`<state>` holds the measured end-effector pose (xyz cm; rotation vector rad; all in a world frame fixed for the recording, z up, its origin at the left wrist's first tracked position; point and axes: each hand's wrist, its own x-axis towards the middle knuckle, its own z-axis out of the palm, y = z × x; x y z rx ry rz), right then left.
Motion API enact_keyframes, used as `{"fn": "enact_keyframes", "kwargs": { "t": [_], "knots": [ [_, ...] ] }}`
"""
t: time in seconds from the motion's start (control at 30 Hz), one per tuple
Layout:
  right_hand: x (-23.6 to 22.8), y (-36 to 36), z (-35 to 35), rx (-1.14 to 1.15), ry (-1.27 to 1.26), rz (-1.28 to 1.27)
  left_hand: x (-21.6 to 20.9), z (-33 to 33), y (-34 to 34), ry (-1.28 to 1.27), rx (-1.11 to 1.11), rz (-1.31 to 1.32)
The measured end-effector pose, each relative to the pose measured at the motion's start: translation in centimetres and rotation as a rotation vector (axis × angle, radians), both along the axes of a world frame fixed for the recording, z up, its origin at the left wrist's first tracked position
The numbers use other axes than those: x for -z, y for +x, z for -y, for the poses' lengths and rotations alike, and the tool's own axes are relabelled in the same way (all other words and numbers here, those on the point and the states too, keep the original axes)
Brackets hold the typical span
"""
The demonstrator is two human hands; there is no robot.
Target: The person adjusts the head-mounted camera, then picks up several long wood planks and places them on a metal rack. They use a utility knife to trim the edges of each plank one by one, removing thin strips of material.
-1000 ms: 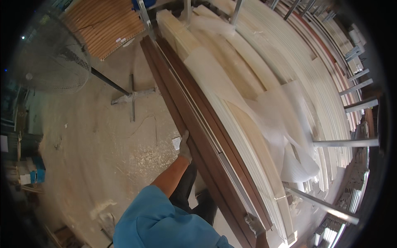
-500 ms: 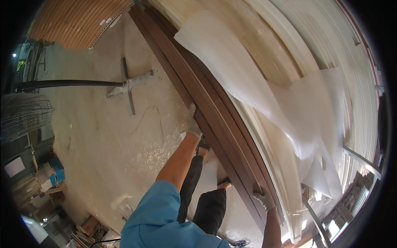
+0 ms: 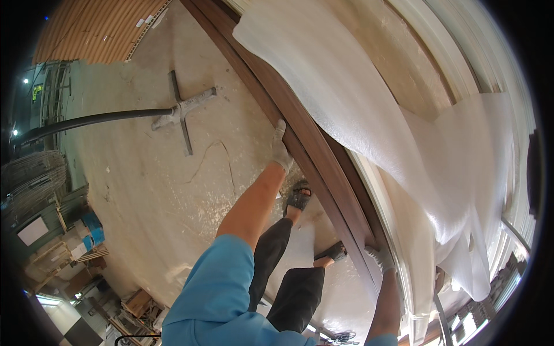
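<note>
Long dark brown boards (image 3: 323,167) run diagonally from the top left to the lower right. My left hand (image 3: 281,149), in a light glove, grips the left edge of a board, thumb up along its side; its other fingers are mostly hidden. Farther down the board, my right hand (image 3: 381,258), also gloved, is closed over the right-hand edge with its fingertips on the upper face. White foam sheeting (image 3: 346,115) drapes over pale wrapped lengths beside the boards and overlaps part of the brown ones.
A cross-shaped metal foot (image 3: 182,108) with a black pole stands on the dusty floor to the left. Orange-brown ribbed panels (image 3: 98,29) are stacked at the far left. Boxes (image 3: 69,239) and scrap wood line the left side. My sandaled feet are beside the boards.
The view has shifted, and more of my feet shows. Both hands stay on the brown boards. My right hand appears higher in the picture, nearer the foam.
</note>
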<state>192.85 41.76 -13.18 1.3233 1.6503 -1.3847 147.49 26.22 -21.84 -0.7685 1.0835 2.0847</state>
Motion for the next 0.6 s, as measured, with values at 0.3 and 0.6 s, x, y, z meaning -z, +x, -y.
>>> {"fn": "enact_keyframes", "kwargs": {
  "t": [0.3, 0.6],
  "knots": [
    [4.9, 0.3, -1.8, -0.082, -0.014, -0.113, 1.7, -0.9, -1.4, -0.181, 0.11, 0.082],
    [5.4, 0.7, -1.2, 0.041, -0.021, -0.112, 4.9, -0.3, 0.0, -0.08, 0.028, 0.051]
  ]
}}
